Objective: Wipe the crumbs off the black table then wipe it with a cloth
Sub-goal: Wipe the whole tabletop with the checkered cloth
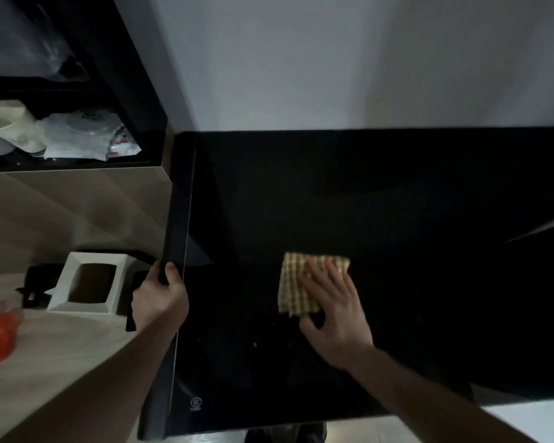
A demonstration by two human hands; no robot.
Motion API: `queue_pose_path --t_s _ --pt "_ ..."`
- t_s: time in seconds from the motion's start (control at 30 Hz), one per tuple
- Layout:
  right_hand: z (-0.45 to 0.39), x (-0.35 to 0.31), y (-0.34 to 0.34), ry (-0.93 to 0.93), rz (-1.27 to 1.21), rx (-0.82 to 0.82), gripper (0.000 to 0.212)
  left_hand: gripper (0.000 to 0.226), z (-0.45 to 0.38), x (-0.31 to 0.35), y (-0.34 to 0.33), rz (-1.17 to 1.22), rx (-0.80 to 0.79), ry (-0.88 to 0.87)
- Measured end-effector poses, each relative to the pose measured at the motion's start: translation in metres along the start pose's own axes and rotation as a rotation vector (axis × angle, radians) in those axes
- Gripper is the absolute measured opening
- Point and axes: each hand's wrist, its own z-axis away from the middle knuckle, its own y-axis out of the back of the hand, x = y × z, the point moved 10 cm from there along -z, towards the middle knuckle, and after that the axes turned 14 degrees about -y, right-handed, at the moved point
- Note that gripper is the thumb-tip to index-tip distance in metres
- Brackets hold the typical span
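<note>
Nearest us, 1 pale crumb (255, 344) sits on the black table (381, 193), just short of the right hand (335, 318), and it is easy to miss. That hand lies flat, fingers spread straight, pressing the checked cloth (301, 282) onto the tabletop. Best to keep the palm down and sweep in overlapping strokes toward 1 edge, so bits gather rather than scatter. The left hand (160, 298), well apart from the right, grips the table's left edge, steadying it. Beyond, a white bin (64, 282) waits on the floor.
</note>
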Motion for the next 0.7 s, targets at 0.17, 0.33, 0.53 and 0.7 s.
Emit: queue_pose_path --t_s 0.17,0.33,0.53,0.7 --pt "0.125 0.005 -0.033 0.071 0.019 -0.02 0.078 0.044 0.006 0.008 0.004 -0.005 0.003 -0.005" --pt "0.13 0.011 -0.042 -0.013 0.099 -0.038 0.066 0.044 0.005 0.006 0.002 -0.001 -0.003 -0.019" --pt "0.02 0.018 -0.008 -0.086 0.153 0.056 0.066 0.043 0.003 0.003 0.001 0.006 0.003 -0.027" --pt "-0.067 0.038 0.012 -0.299 0.175 0.089 0.067 0.047 0.001 -0.001 -0.001 -0.008 -0.011 -0.03"
